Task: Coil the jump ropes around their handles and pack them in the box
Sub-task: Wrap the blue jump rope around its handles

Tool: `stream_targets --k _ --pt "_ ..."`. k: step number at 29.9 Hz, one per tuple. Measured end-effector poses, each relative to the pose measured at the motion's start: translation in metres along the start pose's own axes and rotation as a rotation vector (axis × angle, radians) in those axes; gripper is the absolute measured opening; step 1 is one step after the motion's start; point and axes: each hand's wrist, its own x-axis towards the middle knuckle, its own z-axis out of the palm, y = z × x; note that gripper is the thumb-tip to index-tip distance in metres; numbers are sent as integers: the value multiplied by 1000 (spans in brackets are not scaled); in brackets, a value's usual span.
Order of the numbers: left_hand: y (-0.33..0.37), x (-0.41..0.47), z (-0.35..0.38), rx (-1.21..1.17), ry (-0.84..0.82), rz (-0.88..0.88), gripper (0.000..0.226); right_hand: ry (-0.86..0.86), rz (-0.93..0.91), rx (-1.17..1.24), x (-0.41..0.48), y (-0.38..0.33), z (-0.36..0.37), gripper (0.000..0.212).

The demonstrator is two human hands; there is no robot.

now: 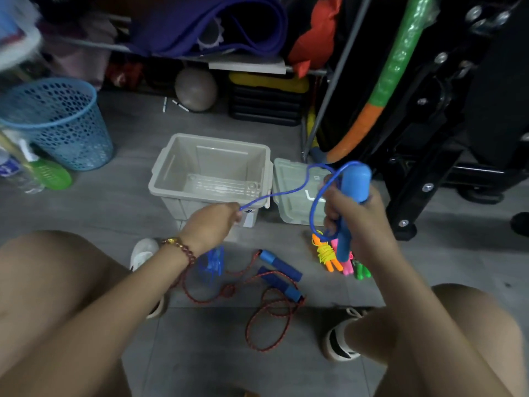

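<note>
My right hand point(357, 222) grips the blue handles point(353, 193) of a jump rope, held upright. Its thin blue rope point(286, 191) loops from the handles across to my left hand point(220, 222), which pinches it in front of the box. The open beige box point(211, 173) stands on the floor with nothing visible inside. On the floor below lie a red rope point(266, 325) with dark blue handles point(282, 272), a blue coiled bundle point(213, 263), and small orange, yellow, pink and green ropes point(340, 260).
The box lid point(294, 193) lies right of the box. A blue mesh basket point(60, 121) stands at the left, a grey ball point(196, 88) and shelving behind, black equipment frame point(429, 156) at the right. My knees and shoes frame the floor space.
</note>
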Motion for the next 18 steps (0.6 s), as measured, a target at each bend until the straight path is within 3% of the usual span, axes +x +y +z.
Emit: stream_targets --k 3,7,8,11,12,15,18 --pt "28 -11 -18 -298 158 164 28 -13 19 -262 -3 9 8 41" --pt "50 -27 -37 -657 121 347 25 -181 -182 -466 -5 21 15 82" --pt "52 -29 -40 -721 101 372 25 -235 -194 -521 -6 23 18 78" --pt "56 -35 -46 -755 66 405 35 -311 -181 -684 -7 29 25 26" --pt "57 -36 -47 -767 49 409 36 -311 -181 -681 -8 30 27 19" --pt "59 -36 -50 -925 25 367 24 -187 -158 -479 -10 26 29 14" --pt "54 -31 -42 -942 -25 370 15 -111 -61 -109 -10 8 21 27"
